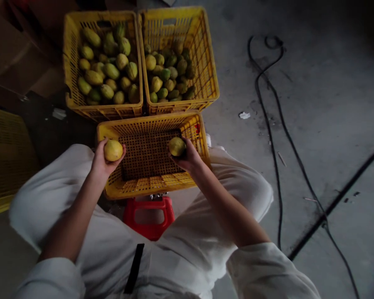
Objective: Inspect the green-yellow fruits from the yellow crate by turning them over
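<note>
Landmark: the empty yellow perforated plastic crate (149, 189) nearest the person, between the knees, above a red plastic stool (148, 216). Left hand (103, 162) sits at the crate's near-left corner, over its rim, fingers closed around a rounded yellow-green fruit (113, 150); the fruit is held outside the left wall, level with the rim. Right hand (189, 158) is inside the crate at its right wall, curled under a second, greener round fruit (177, 146) that lies just above the mesh floor. Neither hand is spread; each is wrapped on one fruit. Both fruits are near-round, so no clear long axis; the left one looks slightly elongated across the palm. The right hand's fruit is the closer one to the crate floor; the left hand's fruit lies to the left of the crate opening. Beyond the crate's far wall, touching it, stand two yellow crates side by side: the far-left crate (69, 62) heaped with larger yellow-green fruit, the far-right crate (210, 70) partly filled with smaller, greener fruit. To the crate's right, black cables (269, 133) run over the concrete floor (324, 104).
</note>
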`<action>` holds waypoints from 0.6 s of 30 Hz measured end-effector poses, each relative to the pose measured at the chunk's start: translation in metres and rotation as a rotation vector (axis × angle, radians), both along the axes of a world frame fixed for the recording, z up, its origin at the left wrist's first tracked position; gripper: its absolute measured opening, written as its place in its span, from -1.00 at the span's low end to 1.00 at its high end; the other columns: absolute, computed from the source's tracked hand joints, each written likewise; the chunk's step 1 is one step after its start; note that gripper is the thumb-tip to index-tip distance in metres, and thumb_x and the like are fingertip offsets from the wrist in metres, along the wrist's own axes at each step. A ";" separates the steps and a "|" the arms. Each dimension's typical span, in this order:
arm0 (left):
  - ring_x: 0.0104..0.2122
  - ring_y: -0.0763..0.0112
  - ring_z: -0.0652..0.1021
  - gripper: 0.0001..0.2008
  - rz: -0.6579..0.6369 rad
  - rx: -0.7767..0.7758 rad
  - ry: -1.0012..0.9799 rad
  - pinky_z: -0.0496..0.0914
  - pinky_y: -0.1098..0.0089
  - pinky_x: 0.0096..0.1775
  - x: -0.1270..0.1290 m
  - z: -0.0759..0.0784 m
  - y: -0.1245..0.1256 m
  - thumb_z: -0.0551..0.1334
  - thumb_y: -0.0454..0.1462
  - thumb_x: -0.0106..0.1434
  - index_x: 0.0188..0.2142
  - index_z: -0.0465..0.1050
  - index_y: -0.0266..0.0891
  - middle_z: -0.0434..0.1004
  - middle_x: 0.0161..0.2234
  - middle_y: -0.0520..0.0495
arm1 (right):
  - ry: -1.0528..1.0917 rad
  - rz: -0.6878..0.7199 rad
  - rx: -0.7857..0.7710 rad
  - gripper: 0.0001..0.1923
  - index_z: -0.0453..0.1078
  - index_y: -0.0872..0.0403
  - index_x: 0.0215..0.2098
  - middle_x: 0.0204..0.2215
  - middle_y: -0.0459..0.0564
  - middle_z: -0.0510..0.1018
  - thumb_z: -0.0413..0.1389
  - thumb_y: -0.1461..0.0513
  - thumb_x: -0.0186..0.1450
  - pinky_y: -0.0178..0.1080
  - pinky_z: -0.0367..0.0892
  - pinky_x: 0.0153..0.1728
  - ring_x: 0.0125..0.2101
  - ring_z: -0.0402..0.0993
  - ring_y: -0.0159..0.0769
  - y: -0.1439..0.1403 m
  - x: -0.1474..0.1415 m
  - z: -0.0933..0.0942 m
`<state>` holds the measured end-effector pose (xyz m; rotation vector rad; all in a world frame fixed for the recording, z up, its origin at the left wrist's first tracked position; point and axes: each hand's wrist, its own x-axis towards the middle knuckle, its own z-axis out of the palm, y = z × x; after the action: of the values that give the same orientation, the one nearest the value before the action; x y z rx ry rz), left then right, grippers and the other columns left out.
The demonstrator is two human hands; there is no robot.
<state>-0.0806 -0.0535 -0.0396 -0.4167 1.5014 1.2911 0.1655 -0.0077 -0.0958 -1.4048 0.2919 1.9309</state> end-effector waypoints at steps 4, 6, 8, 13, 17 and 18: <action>-0.38 0.32 0.64 -0.91 0.008 -0.104 -0.080 0.65 0.37 -0.38 -0.004 -0.006 -0.005 0.21 -0.25 0.45 -0.22 0.46 -0.18 0.57 -0.36 -0.05 | -0.021 -0.005 -0.047 -0.82 0.35 -0.03 -0.24 -0.47 -0.11 0.56 0.05 0.08 0.48 -0.34 0.51 -0.56 -0.47 0.54 -0.29 -0.003 -0.009 -0.007; -0.38 0.30 0.64 -0.90 0.012 -0.131 -0.098 0.66 0.34 -0.39 -0.005 -0.008 -0.008 0.20 -0.25 0.45 -0.21 0.46 -0.20 0.57 -0.36 -0.07 | -0.031 -0.020 -0.096 -0.80 0.35 -0.02 -0.24 -0.48 -0.10 0.54 -0.01 0.11 0.50 -0.32 0.53 -0.56 -0.47 0.53 -0.28 0.003 -0.014 -0.006; -0.40 0.29 0.63 -0.88 0.005 -0.148 -0.100 0.65 0.34 -0.42 -0.005 -0.009 -0.010 0.19 -0.25 0.46 -0.22 0.45 -0.21 0.57 -0.36 -0.08 | -0.020 -0.029 -0.099 -0.80 0.36 -0.01 -0.21 -0.47 -0.08 0.56 -0.03 0.13 0.51 -0.28 0.57 -0.53 -0.45 0.55 -0.25 0.014 -0.019 -0.002; -0.39 0.28 0.63 -0.91 0.023 -0.155 -0.112 0.64 0.33 -0.43 -0.004 -0.009 -0.011 0.21 -0.26 0.44 -0.20 0.47 -0.21 0.58 -0.35 -0.08 | 0.156 -0.157 0.262 -0.77 0.44 0.00 -0.05 -0.32 -0.01 0.68 -0.01 0.13 0.47 -0.03 0.69 -0.25 -0.22 0.66 -0.16 0.052 -0.020 0.028; -0.39 0.29 0.63 -0.92 0.024 -0.157 -0.128 0.64 0.35 -0.42 0.000 -0.007 -0.009 0.23 -0.25 0.43 -0.18 0.48 -0.18 0.57 -0.35 -0.06 | 0.265 -0.203 0.603 -0.68 0.48 -0.03 -0.01 -0.09 -0.01 0.71 -0.08 0.08 0.52 -0.12 0.66 -0.16 0.00 0.67 -0.26 0.061 -0.009 0.065; -0.39 0.29 0.63 -0.92 0.020 -0.156 -0.132 0.63 0.35 -0.43 0.001 -0.007 -0.008 0.22 -0.25 0.44 -0.19 0.47 -0.18 0.56 -0.36 -0.06 | 0.264 -0.210 0.654 -0.66 0.49 -0.05 -0.01 -0.04 -0.03 0.71 -0.11 0.10 0.54 -0.18 0.65 -0.16 0.03 0.66 -0.32 0.060 -0.006 0.071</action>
<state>-0.0794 -0.0613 -0.0466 -0.6079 1.4938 1.1436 0.1595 0.0521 -0.0249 -0.6685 -0.0732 1.8019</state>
